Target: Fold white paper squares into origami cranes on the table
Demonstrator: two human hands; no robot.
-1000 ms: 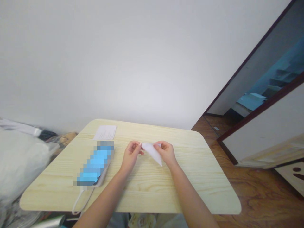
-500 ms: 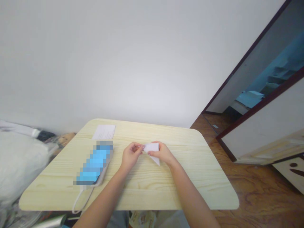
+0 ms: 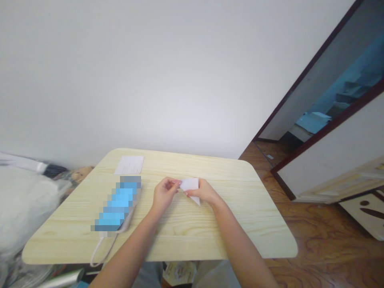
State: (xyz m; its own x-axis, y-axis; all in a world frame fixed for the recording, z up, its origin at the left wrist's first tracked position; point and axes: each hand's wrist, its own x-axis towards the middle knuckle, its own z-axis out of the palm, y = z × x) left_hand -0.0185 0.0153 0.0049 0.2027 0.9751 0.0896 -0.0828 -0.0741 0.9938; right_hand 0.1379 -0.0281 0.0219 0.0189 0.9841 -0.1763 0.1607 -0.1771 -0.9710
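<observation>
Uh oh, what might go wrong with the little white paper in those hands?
The folded paper is pinched only at its edges by the left hand and right hand; it might slip or crease crookedly. The white cable loops over the table edge, so a forearm might snag it.

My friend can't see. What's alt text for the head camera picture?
A left hand and right hand pinch a folded white paper over a pale wooden table. A blurred blue object and a white card lie to the left.
</observation>
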